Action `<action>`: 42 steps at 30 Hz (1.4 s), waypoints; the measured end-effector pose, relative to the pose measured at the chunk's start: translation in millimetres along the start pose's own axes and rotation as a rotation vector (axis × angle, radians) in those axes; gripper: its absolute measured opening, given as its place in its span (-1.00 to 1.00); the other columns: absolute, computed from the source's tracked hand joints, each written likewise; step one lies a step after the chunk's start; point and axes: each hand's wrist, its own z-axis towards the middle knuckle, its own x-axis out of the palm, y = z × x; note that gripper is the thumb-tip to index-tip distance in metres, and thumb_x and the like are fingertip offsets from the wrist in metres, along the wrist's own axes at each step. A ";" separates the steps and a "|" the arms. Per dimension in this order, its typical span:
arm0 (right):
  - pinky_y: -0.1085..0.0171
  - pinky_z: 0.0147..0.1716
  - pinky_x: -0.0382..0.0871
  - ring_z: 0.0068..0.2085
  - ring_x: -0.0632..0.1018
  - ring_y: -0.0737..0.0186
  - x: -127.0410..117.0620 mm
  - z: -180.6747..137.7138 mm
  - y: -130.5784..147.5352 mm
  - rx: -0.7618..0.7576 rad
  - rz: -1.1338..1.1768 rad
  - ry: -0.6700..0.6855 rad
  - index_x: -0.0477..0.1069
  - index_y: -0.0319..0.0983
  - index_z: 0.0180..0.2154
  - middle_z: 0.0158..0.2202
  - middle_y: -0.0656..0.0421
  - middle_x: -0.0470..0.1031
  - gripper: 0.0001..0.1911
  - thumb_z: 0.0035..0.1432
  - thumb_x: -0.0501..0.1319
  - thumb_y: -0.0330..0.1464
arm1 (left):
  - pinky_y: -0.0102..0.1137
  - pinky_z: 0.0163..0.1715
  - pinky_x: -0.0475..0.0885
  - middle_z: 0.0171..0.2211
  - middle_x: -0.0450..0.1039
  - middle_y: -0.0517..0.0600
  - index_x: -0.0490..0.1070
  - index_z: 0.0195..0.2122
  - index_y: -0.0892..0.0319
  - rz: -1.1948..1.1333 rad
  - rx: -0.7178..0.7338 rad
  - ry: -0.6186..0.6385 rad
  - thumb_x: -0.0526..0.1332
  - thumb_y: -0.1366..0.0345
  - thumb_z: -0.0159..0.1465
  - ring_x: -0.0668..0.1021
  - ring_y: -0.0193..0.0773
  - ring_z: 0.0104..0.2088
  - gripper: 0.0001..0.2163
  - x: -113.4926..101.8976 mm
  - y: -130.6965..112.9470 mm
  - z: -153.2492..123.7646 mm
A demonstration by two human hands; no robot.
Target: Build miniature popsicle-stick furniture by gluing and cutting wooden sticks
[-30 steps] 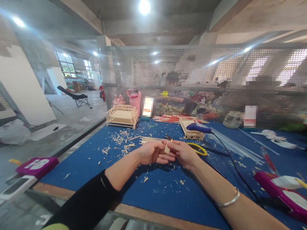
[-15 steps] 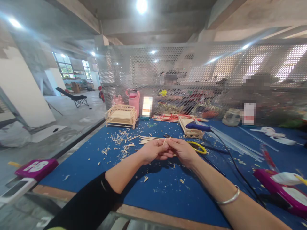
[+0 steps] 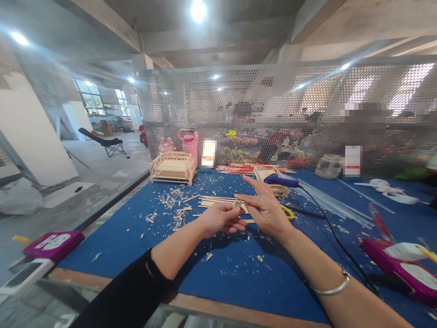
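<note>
Small pale wooden stick piece [image 3: 236,205] pinched in left hand [image 3: 220,219], fingers curled shut around it, above blue felt mat [image 3: 235,273]. Right hand [image 3: 268,210] held just beside stick piece, fingers spread open, nothing gripped. Long pale wooden sticks [image 3: 218,200] laid just behind hands. Blue glue gun [image 3: 282,181] rested farther back. Little wooden bed model [image 3: 173,167] set far left of stick piece.

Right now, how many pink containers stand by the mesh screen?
2: the tall pink bottle behind the small wooden bed frame, and a shorter pink pot just left of it. The frame may hide others.
</note>
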 end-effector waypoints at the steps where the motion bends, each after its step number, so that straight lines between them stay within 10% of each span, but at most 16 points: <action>1: -0.05 0.04 0.11 0.09 0.26 0.06 0.2 0.1 0.9 0.006 0.012 0.001 0.49 -0.12 -0.19 0.11 0.10 0.25 -0.66 0.06 0.04 -0.45 | -0.54 -0.52 0.31 -0.51 0.48 0.00 0.40 -0.36 0.25 -0.011 0.002 -0.004 0.27 0.10 0.04 0.53 -0.38 -0.50 -0.71 0.2 -0.1 0.5; 5: 0.10 -0.10 0.27 -0.12 0.42 0.14 3.7 -0.4 5.6 0.222 0.184 0.051 0.39 -0.14 -0.07 -0.13 0.07 0.44 -0.64 0.05 0.10 -0.34 | -0.56 -0.50 0.32 -0.54 0.45 -0.03 0.40 -0.43 0.26 -0.046 0.024 -0.012 0.30 0.13 0.01 0.52 -0.42 -0.51 -0.73 1.0 -0.4 1.9; 14: 0.24 -0.34 0.26 -0.42 0.40 0.26 14.4 -0.2 6.3 0.703 0.652 0.177 0.41 -0.23 -0.56 -0.52 0.19 0.41 -0.77 -0.16 0.23 -0.18 | -0.52 -0.45 0.32 -0.55 0.46 -0.02 0.42 -0.46 0.28 0.060 0.081 -0.003 0.34 0.00 -0.16 0.49 -0.41 -0.51 -0.58 1.1 3.3 4.0; 26: 0.29 -0.34 0.26 -0.44 0.39 0.30 8.7 5.2 9.0 0.721 0.610 0.235 0.39 -0.26 -0.54 -0.53 0.22 0.39 -0.70 -0.18 0.20 -0.13 | -0.51 -0.47 0.32 -0.53 0.45 -0.04 0.42 -0.50 0.29 0.116 0.132 -0.024 0.31 -0.01 -0.13 0.49 -0.40 -0.49 -0.59 4.5 0.6 4.1; 31: 0.29 -0.37 0.27 -0.39 0.43 0.26 -29.5 5.3 -24.7 0.716 0.179 0.224 0.34 -0.22 -0.39 -0.43 0.18 0.45 -0.70 0.00 0.05 -0.13 | -0.55 -0.53 0.32 -0.53 0.47 -0.03 0.37 -0.49 0.29 0.038 0.013 -0.099 0.23 0.27 0.12 0.52 -0.43 -0.52 -0.83 5.4 -5.1 1.9; 34: 0.28 -0.48 0.21 -0.43 0.44 0.18 -53.0 -3.5 -48.2 0.824 -0.299 0.598 0.32 -0.23 -0.49 -0.51 0.16 0.44 -0.78 -0.07 0.16 -0.19 | -0.56 -0.54 0.33 -0.53 0.47 -0.01 0.37 -0.49 0.30 0.034 -0.021 -0.127 0.16 0.35 0.19 0.52 -0.45 -0.54 -0.85 3.7 -6.3 2.7; 37: 0.30 -0.45 0.22 -0.34 0.48 0.14 -58.8 -10.8 -57.1 0.843 -0.349 0.839 0.37 -0.23 -0.40 -0.38 0.12 0.50 -0.76 -0.17 0.26 -0.25 | -0.58 -0.55 0.34 -0.53 0.48 -0.01 0.38 -0.48 0.31 0.033 -0.019 -0.140 0.14 0.37 0.20 0.52 -0.46 -0.55 -0.85 1.8 -6.6 3.9; 42: 0.27 -0.30 0.25 -0.11 0.45 0.03 -46.4 -9.6 -50.6 0.734 -0.454 0.802 0.36 -0.28 -0.12 -0.09 -0.04 0.43 -0.52 -0.15 0.26 -0.28 | -0.59 -0.58 0.33 -0.52 0.48 -0.01 0.37 -0.47 0.30 0.031 0.001 -0.176 0.11 0.37 0.22 0.52 -0.45 -0.55 -0.85 -2.5 -6.5 5.5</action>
